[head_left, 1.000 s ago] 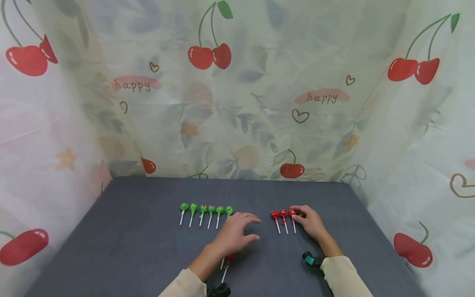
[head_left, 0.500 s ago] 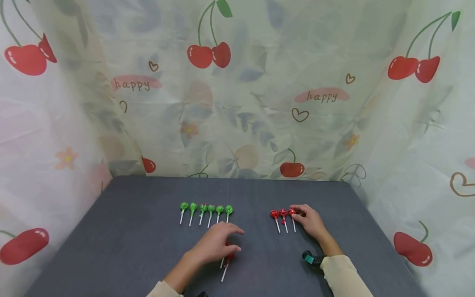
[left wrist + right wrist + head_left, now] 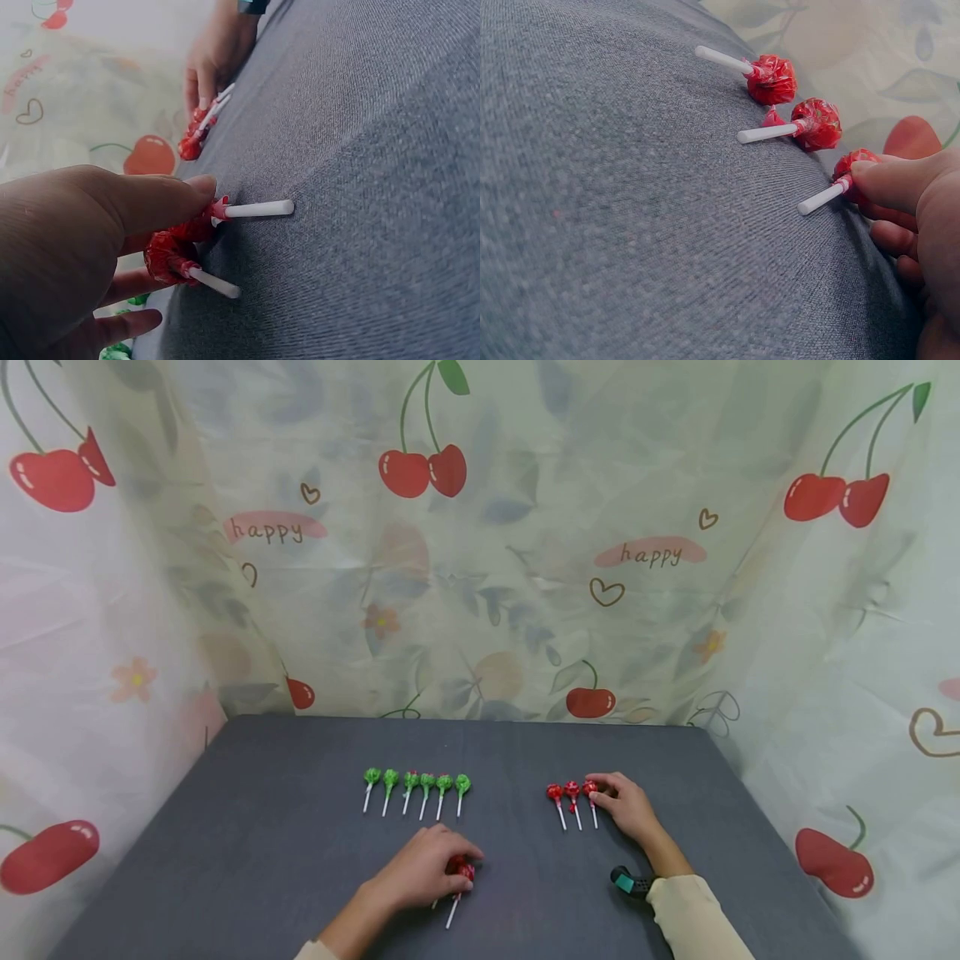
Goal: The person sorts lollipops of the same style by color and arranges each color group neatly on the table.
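In the head view my left hand [image 3: 423,868] curls round the heads of two red lollipops at the near middle of the table. The left wrist view shows its thumb on one red lollipop [image 3: 196,228]; the second red lollipop [image 3: 166,259] lies right beside it, by the other fingers. Both white sticks point toward the near side. My right hand [image 3: 632,814] pinches the head of the rightmost red lollipop [image 3: 847,163] in a row of three. Beside it lie the middle red lollipop [image 3: 821,124] and the left red lollipop [image 3: 774,79].
Several green lollipops [image 3: 427,782] lie in a row on the dark grey table [image 3: 262,860], left of the red row and farther back than my left hand. A cherry-print curtain [image 3: 495,568] rises behind the table and along both sides.
My left hand has moved left and back toward me, away from the green row, and has closed round the near red lollipops. The right hand has stayed at its lollipop.
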The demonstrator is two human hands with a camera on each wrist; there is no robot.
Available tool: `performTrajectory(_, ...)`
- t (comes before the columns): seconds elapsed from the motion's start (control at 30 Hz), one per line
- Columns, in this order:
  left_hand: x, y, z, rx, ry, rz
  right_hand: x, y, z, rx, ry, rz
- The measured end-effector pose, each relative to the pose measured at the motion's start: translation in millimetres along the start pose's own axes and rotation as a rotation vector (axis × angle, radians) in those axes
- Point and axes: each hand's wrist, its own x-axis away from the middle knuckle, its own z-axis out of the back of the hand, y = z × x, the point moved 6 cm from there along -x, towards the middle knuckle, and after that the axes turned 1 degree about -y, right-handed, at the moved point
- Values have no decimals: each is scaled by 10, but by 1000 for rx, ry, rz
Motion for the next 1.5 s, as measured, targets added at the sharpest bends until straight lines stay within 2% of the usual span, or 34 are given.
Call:
performTrajectory(0.33, -11, -22, -6, -9, -15, -19, 8, -2, -20, 4, 3, -2)
performTrajectory(0.53, -37, -43, -20, 51, -34, -7, 16, 17, -27, 11, 8, 3)
performTrajectory(0.67, -77, -35, 9, 103, -8, -12, 22, 30, -26, 13, 12, 5)
performTrajectory(0.77, -141, -26, 53, 149, 10, -10, 26, 24, -19, 8, 14, 12)
performTrajectory(0.97, -334, -13, 146, 315, -12, 41, 20, 20, -14, 3, 9, 4)
performTrajectory(1.1, -446, 9, 206, 401, 21, 75, 11, 30, -13, 5, 8, -1)
performTrajectory(1.33, -642, 14, 228, 461, 79, 138, 0, 34, -17, -3, -1, -14)
performTrajectory(1.5, -773, -3, 218, 490, 135, 188, -3, 11, 2, -3, 8, 6)
